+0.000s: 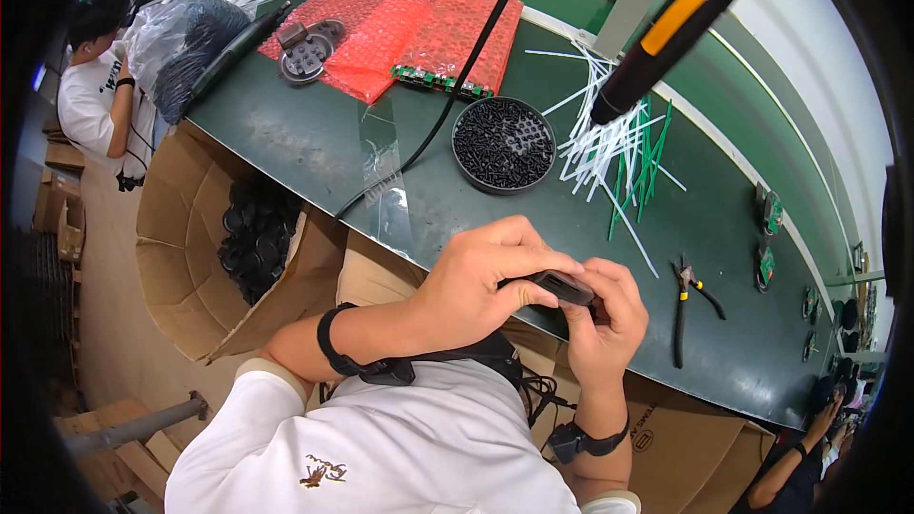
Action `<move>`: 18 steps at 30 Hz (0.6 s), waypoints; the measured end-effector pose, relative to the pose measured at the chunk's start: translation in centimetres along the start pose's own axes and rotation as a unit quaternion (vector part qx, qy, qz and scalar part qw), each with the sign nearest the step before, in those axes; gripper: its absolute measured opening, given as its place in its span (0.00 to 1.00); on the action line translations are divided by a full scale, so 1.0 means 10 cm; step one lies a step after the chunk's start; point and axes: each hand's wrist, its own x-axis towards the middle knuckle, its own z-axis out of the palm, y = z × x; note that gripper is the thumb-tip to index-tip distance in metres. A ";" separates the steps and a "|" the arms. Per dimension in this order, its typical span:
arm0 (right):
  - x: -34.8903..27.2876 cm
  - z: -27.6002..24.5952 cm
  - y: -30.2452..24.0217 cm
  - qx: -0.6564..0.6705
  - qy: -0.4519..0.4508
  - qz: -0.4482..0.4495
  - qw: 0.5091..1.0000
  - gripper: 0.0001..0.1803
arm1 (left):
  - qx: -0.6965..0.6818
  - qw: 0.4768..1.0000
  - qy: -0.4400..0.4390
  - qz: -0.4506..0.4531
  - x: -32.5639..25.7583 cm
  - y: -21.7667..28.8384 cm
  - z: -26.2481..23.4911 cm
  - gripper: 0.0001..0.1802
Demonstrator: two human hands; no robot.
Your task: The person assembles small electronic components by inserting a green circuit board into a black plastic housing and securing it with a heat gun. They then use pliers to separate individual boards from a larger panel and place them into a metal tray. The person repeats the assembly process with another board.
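Observation:
Both of my hands are closed around a small black plastic casing just over the table's near edge. My left hand pinches its left end between thumb and fingers. On the other end, the fingertips and thumb of my right hand press against it. A dark slot shows in the casing's near side; much of the rest is covered by my fingers. Beyond my hands stands a round dish of small black screws. Cutting pliers with black and yellow handles lie to the right of my right hand.
A black and orange electric screwdriver hangs above white and green plastic strips. Red bubble wrap and green circuit boards lie at the back. A cardboard box of black parts stands at left. Another person is far left.

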 end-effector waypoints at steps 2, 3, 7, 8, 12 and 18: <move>0.00 0.00 -0.01 -0.002 -0.001 -0.001 1.000 0.14 | 0.011 1.000 -0.003 0.000 0.01 0.02 -0.02 0.24; 0.00 0.00 -0.01 -0.007 -0.001 -0.006 1.000 0.14 | 0.013 1.000 -0.003 0.000 0.01 0.02 -0.02 0.23; 0.02 0.00 -0.05 -0.023 0.003 -0.028 0.999 0.13 | 0.017 1.000 0.000 0.000 0.01 0.02 -0.01 0.22; 0.02 0.00 -0.04 -0.024 0.005 -0.033 0.999 0.13 | 0.016 1.000 0.002 0.000 0.01 0.01 0.00 0.22; 0.01 -0.01 -0.03 -0.029 0.015 -0.046 0.998 0.12 | 0.013 1.000 0.014 0.009 0.04 0.06 0.02 0.19; -0.02 -0.03 -0.01 -0.031 0.030 -0.054 0.998 0.12 | 0.038 0.999 0.016 0.007 0.04 0.09 0.09 0.16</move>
